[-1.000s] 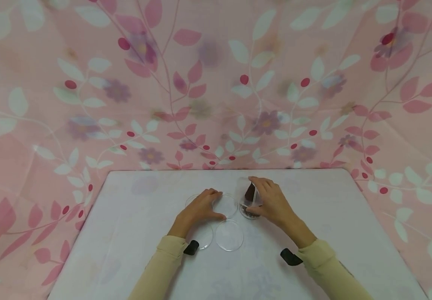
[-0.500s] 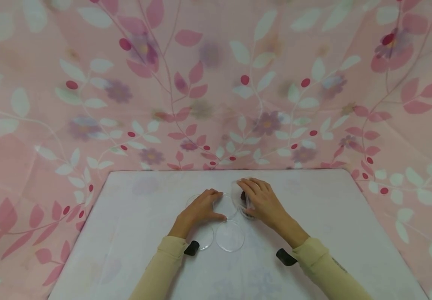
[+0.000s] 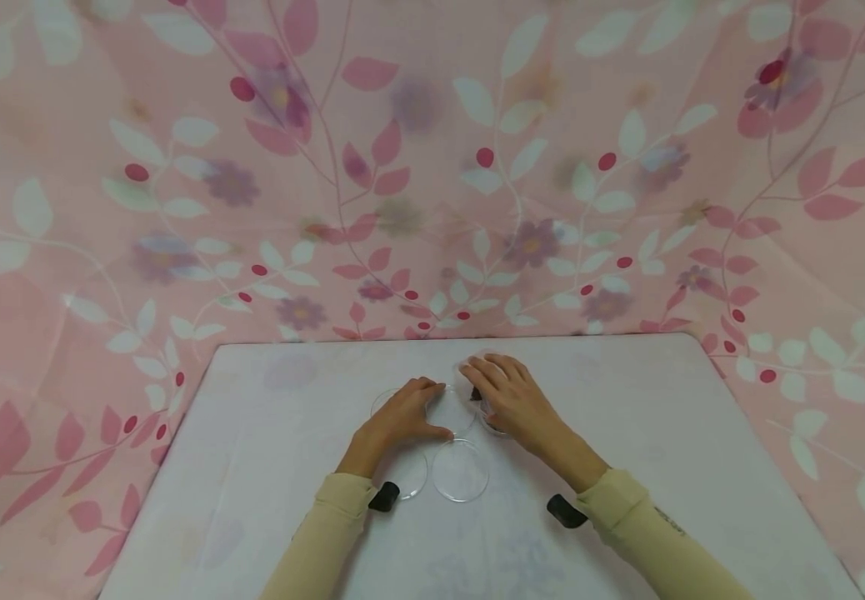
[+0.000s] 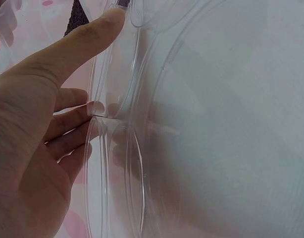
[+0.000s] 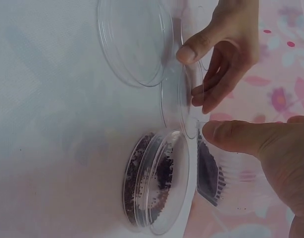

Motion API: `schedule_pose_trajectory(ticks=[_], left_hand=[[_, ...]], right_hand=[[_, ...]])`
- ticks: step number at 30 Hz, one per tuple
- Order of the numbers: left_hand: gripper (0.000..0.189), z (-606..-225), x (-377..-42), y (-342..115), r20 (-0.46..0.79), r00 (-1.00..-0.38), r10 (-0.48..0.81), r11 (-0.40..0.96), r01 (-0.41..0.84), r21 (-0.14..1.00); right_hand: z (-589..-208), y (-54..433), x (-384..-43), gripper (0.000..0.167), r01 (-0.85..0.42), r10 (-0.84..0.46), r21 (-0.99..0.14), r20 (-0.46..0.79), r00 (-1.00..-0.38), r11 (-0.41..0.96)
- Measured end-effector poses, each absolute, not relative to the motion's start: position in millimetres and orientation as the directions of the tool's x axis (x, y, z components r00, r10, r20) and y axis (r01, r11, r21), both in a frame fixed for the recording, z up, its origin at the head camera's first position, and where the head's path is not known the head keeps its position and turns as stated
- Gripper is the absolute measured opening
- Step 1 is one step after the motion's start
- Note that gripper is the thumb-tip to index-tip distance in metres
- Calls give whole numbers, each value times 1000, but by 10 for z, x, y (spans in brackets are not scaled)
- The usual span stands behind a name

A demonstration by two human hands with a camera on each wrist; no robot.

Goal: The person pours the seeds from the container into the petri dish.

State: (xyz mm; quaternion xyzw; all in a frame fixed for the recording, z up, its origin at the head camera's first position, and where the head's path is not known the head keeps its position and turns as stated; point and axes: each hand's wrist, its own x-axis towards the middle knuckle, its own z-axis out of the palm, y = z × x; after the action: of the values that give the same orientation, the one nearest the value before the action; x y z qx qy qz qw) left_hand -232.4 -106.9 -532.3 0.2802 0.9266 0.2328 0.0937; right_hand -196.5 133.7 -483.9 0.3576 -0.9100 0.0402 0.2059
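Observation:
My left hand (image 3: 401, 414) steadies a clear petri dish (image 3: 457, 408), thumb at its near rim and fingertips at the far side. My right hand (image 3: 517, 408) grips a clear plastic container (image 5: 226, 183) with dark granules inside. It is tilted, its open edge close beside the left hand's dish. Below the container stands another petri dish (image 5: 164, 191) with dark granules scattered in it, mostly hidden by the right hand in the head view. In the left wrist view the left thumb (image 4: 92, 42) lies along the dish rim. Whether granules are falling cannot be made out.
A clear petri dish (image 3: 461, 472) sits at the front of the cluster. Two more, a near-left dish (image 3: 413, 475) and a far-left dish (image 3: 382, 402), lie partly under the left hand. The white table (image 3: 252, 467) ends at a pink floral cloth (image 3: 432, 208).
My right hand has moved left with the container, from above the dish of granules toward the dish at the left hand. The left hand stays in place.

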Motion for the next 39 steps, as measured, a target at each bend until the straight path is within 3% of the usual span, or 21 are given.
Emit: schedule_pose_trajectory(ticks=[10, 39], left_hand=[[87, -5345, -2330, -1069, -25, -820, 573, 723, 490, 487], [89, -5381, -2340, -1076, -20, -828, 561, 738, 488, 466]], right_hand=[[-4873, 1317, -1979, 94, -674, -657, 140, 433, -618, 726], [-4856, 1343, -1960, 101, -647, -635, 133, 417, -651, 751]])
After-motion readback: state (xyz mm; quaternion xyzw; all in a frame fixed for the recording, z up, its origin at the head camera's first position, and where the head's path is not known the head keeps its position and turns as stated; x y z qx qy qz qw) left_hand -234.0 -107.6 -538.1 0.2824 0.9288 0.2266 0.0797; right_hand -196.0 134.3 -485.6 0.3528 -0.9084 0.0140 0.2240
